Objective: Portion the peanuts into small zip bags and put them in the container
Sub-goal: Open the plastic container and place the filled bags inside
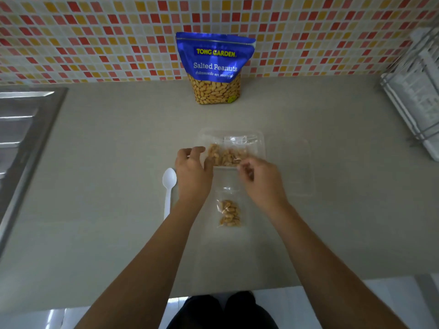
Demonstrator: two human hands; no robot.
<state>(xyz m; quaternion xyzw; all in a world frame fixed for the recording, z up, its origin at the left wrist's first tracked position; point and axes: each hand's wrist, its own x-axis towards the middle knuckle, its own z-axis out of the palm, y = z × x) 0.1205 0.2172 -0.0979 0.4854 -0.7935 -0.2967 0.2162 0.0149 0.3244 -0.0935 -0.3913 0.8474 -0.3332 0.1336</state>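
A clear plastic container [259,138] sits mid-counter with a small zip bag of peanuts [225,156] lying inside it. My left hand [193,170] grips the container's left edge with curled fingers. My right hand [260,180] is at the container's near edge, and its curled fingertips pinch the bag's right end; the hand is slightly blurred. A second filled zip bag [229,213] lies on the counter between my forearms. The blue Salted Peanuts pouch [215,67] stands upright against the tiled wall.
A white plastic spoon [168,186] lies just left of my left wrist. A clear lid [297,167] rests right of the container. A steel sink [21,138] is at the left and a wire rack [413,98] at the right.
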